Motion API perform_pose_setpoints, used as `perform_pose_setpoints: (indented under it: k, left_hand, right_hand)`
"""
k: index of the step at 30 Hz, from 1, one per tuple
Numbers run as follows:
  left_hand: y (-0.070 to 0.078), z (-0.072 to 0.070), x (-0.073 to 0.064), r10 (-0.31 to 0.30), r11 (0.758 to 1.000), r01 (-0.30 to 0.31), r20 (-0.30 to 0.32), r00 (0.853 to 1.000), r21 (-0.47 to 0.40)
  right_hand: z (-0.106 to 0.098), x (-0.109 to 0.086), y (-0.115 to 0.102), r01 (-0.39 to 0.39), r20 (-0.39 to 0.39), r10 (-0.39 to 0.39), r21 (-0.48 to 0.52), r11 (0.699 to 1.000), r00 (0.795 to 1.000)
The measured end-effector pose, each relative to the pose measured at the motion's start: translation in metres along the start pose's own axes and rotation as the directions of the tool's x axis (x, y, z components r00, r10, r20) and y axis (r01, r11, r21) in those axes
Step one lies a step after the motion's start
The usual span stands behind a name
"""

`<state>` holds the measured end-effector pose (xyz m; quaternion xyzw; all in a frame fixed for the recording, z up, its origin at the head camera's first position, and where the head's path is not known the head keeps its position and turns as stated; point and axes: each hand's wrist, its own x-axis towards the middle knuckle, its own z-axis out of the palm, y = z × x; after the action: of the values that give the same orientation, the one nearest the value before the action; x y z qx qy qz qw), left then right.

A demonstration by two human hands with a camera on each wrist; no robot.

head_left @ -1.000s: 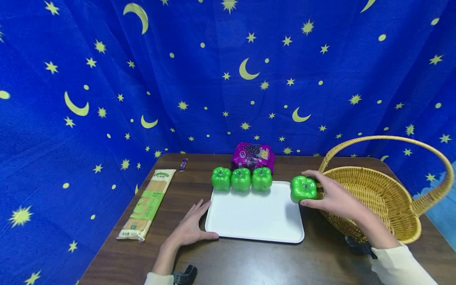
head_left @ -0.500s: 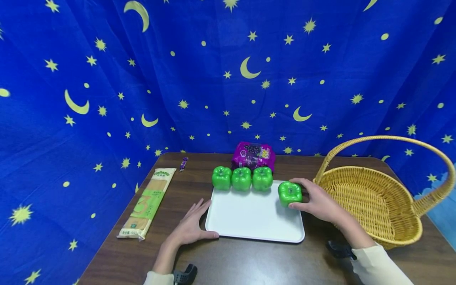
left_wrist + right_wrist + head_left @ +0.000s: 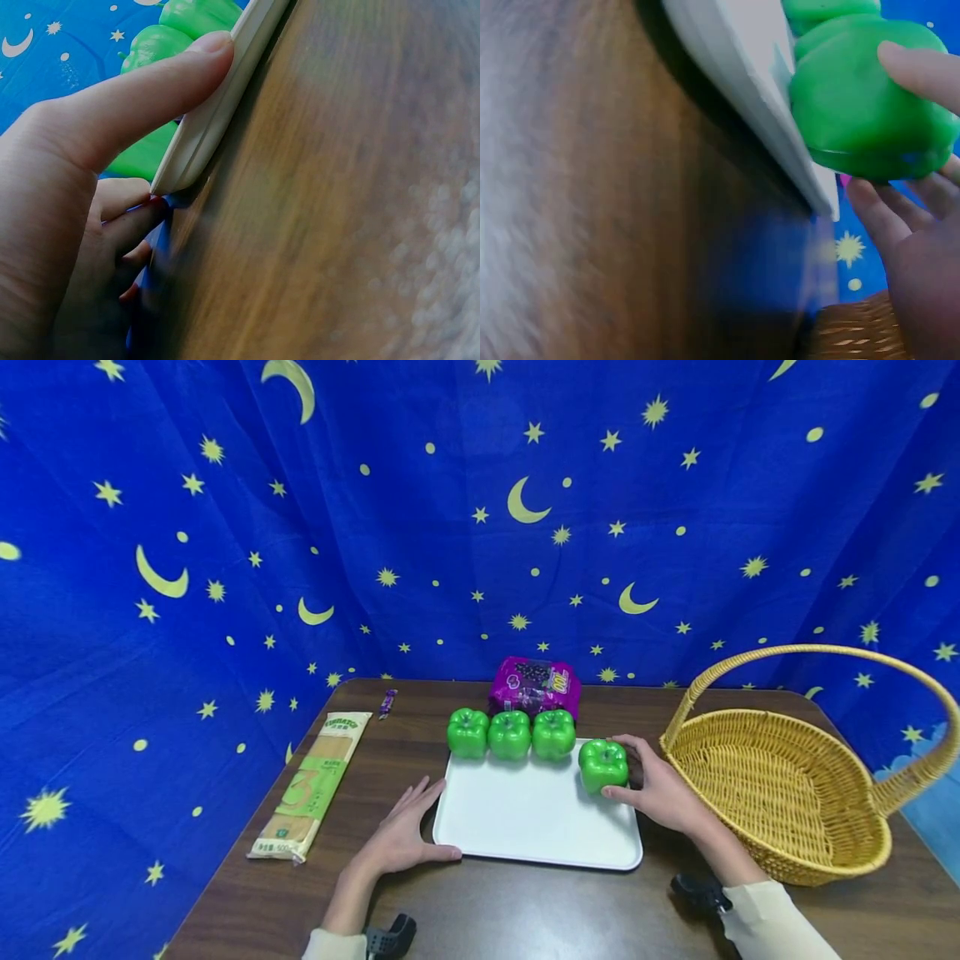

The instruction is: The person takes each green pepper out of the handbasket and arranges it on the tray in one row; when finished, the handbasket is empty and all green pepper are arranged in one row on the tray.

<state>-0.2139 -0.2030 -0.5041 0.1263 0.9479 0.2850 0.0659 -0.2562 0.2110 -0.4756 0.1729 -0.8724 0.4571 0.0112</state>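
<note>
Three green bell peppers [image 3: 510,736] stand in a row along the back left edge of a white tray [image 3: 525,827]. A further green bell pepper [image 3: 603,766] is at the tray's back right, and my right hand [image 3: 656,785] grips it between thumb and fingers. In the right wrist view that pepper [image 3: 870,97] is close to the tray; whether it touches the surface I cannot tell. My left hand [image 3: 405,835] lies at the tray's front left corner with fingers spread. Its thumb [image 3: 150,105] touches the tray's rim [image 3: 214,112] in the left wrist view.
A wicker basket [image 3: 780,777] with a tall handle stands to the right, close to my right forearm. Behind the peppers is a purple package [image 3: 534,683]. On the left lie a noodle packet [image 3: 311,785] and a small purple wrapped candy [image 3: 387,703]. A blue curtain [image 3: 420,510] hangs behind the table.
My right hand has carried the pepper leftward, away from the basket, to the right part of the tray. It has slowed in the last half second. My left hand stays at the tray's corner.
</note>
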Motion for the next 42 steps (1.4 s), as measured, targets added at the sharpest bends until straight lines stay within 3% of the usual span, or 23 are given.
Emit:
perform_pose_setpoints:
  k: [6, 14, 25, 34, 42]
  left_hand:
    - [-0.001, 0.0, -0.001, -0.011, 1.0, 0.011, -0.003, 1.0, -0.001]
    - [0.001, 0.001, -0.001, -0.033, 0.999, 0.034, 0.005, 0.999, -0.003]
    - [0.004, -0.001, -0.001, -0.038, 0.999, 0.038, 0.011, 0.999, -0.007]
    - [0.004, -0.001, -0.002, -0.029, 1.0, 0.029, 0.003, 1.0, -0.008]
    - [0.004, 0.0, -0.002, -0.021, 1.0, 0.021, -0.001, 1.0, -0.005]
  right_hand:
    - [0.004, 0.009, 0.006, -0.044, -0.049, 0.045, 0.03, 0.999, 0.998]
    - [0.006, 0.02, 0.009, -0.101, -0.096, 0.095, -0.054, 0.993, 0.991]
    - [0.01, 0.031, 0.014, -0.111, -0.127, 0.099, -0.088, 0.99, 0.987]
    - [0.015, 0.035, 0.017, -0.065, -0.145, 0.055, -0.069, 0.995, 0.988]
    - [0.014, 0.032, 0.018, -0.113, -0.128, 0.107, -0.037, 0.993, 0.986]
